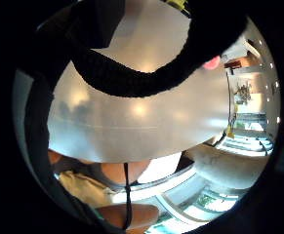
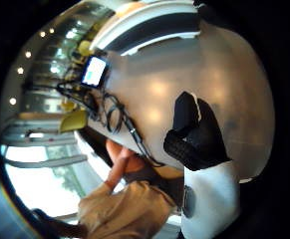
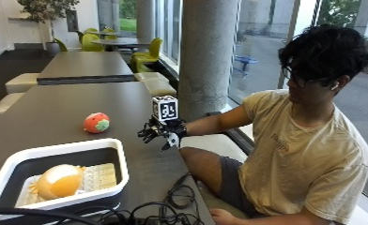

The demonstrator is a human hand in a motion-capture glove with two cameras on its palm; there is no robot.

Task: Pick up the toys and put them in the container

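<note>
The dark surface (image 3: 59, 112) runs long and narrow, and the person sits along its window-side edge, next to a round concrete column (image 3: 208, 56). The gloved right hand (image 3: 162, 132) hangs over the surface close to that edge, fingers spread apart and loosely bent, holding nothing. Between it and the strawberry toy (image 3: 96, 123) lies a stretch of bare surface; the toy is red with a green leafy cap and rests by itself, well away from every edge. Nearer the camera, a white-rimmed container (image 3: 118, 161) with a dark inside sits beside the near end of the surface. Inside it are a round orange-and-cream plush toy (image 3: 57, 183) and, touching it, a pale yellow waffle-patterned toy (image 3: 99, 176). A tangle of black cables (image 3: 172, 206) lies by the container's near corner, at the surface's near edge, beside the person's leg. From the thumb side palm view, a gloved finger (image 2: 194, 132) shows above the grey surface.
</note>
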